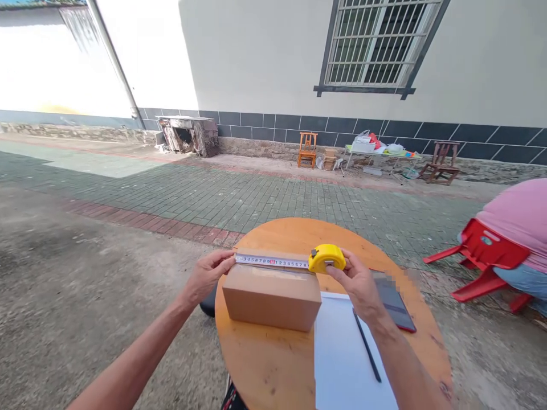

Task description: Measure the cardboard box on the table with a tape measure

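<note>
- Measuring step in hand, by the look of it: tape (273,262) stretched flat along the far top edge of the cardboard box (272,295).
- Left hand (209,274) at the box's left end, fingers closed narrow, pinching the tip of the tape down there.
- Right hand (356,282) wrapped around the yellow tape case (327,257), held just past the box's right end.
- Box sitting on the left part of the round wooden table (273,359), close to the near-left rim.
- Next move likely calls for: tape kept tight and straight, tip held right at the corner, number read where the box ends.
- Box: brown, plain, smooth card, sharp corners, shut with clear shiny tape on top.
- Tape: thin, pale strip with small black and red numbers; case round, hard, bright yellow.
- Table: orange-brown wood, smooth and a bit shiny.
- White sheet (346,353) flat beside the box, with a thin black pen (366,344) lying on it.
- Dark flat phone (395,304) with a red edge, just right of the sheet.
- Off to the right, well apart: another person in a pink top (519,219) on a red plastic chair (487,253).
- Ground: rough grey concrete close by, green and red bricks farther off.
</note>
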Motion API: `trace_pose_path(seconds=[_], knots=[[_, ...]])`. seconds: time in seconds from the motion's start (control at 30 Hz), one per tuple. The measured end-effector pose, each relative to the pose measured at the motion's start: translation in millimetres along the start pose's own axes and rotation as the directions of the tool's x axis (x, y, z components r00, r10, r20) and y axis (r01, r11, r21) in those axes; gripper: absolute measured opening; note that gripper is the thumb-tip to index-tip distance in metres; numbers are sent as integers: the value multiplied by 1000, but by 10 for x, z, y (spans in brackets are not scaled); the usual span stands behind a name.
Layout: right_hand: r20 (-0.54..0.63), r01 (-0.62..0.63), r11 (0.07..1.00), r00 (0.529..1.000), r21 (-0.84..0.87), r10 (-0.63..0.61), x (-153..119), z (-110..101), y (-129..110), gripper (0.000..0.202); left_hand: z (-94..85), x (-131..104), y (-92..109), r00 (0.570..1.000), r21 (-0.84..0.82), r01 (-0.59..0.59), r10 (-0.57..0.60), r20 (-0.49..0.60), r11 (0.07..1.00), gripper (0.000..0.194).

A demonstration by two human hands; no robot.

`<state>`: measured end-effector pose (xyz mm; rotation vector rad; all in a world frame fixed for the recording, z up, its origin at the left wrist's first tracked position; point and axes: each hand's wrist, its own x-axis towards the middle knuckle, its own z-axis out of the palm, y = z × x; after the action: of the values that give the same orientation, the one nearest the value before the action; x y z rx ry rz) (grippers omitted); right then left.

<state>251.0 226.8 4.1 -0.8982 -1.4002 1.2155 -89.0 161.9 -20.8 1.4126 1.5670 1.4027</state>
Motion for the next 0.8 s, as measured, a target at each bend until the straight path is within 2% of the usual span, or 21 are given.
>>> trace_pose_path(seconds=[0.2, 0.43, 0.8], knots=[[1, 4, 1000, 1000, 2, -4, 39, -119, -43, 46, 20, 33, -27, 999, -41, 36, -37, -13, 999, 46], [-10, -19, 1000, 1000, 3, 19, 8, -264, 37, 45, 68, 29, 58, 992, -127, 112, -117, -34, 986, 47], [-6, -41, 999, 999, -8, 41, -28, -319, 185, 45, -28, 74, 63, 986, -17, 155, -154, 66, 988, 43]])
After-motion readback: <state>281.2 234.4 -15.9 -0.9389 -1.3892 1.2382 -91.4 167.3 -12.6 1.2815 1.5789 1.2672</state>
